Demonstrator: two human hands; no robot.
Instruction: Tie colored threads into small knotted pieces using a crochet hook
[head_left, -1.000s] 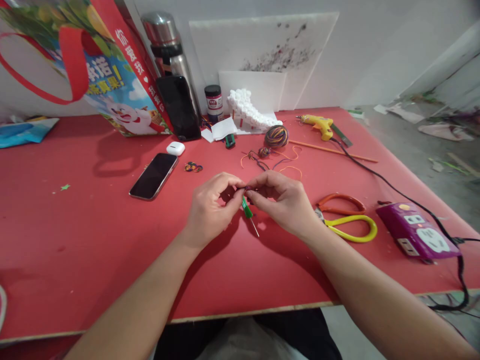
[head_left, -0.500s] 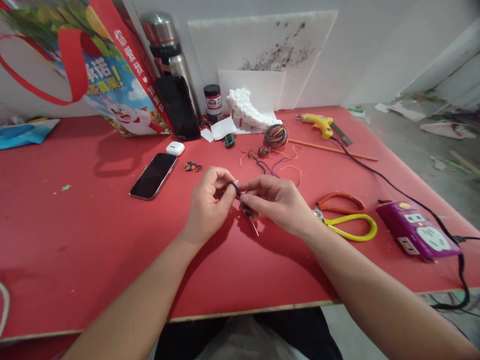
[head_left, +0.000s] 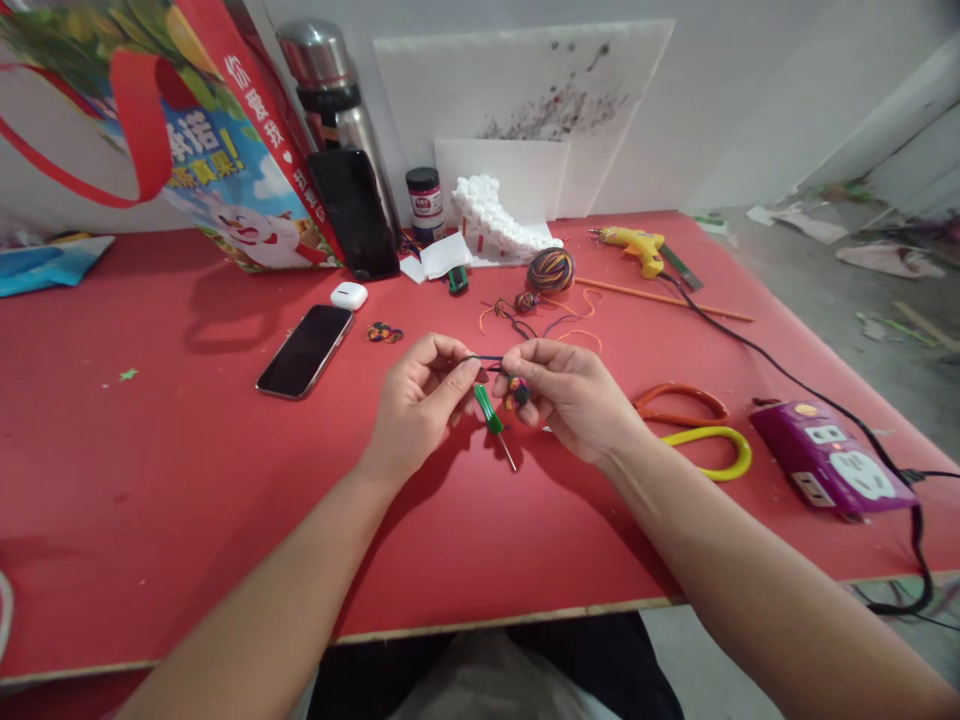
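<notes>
Fingers (head_left: 452, 377) of left hand (head_left: 416, 412) and right hand (head_left: 574, 395) are pinched on a dark cord (head_left: 484, 358), held taut between them above the red table (head_left: 187, 480), evidently for control; a multicoloured knot (head_left: 516, 392) is gripped in the right hand.

The left hand (head_left: 420, 405) and right hand (head_left: 574, 395) are drawing apart, stretching a dark cord (head_left: 486, 358) straight and uncovering the green screwdriver (head_left: 487, 408).

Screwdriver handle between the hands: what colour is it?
Green. The screwdriver handle shows best in the head view.
</notes>
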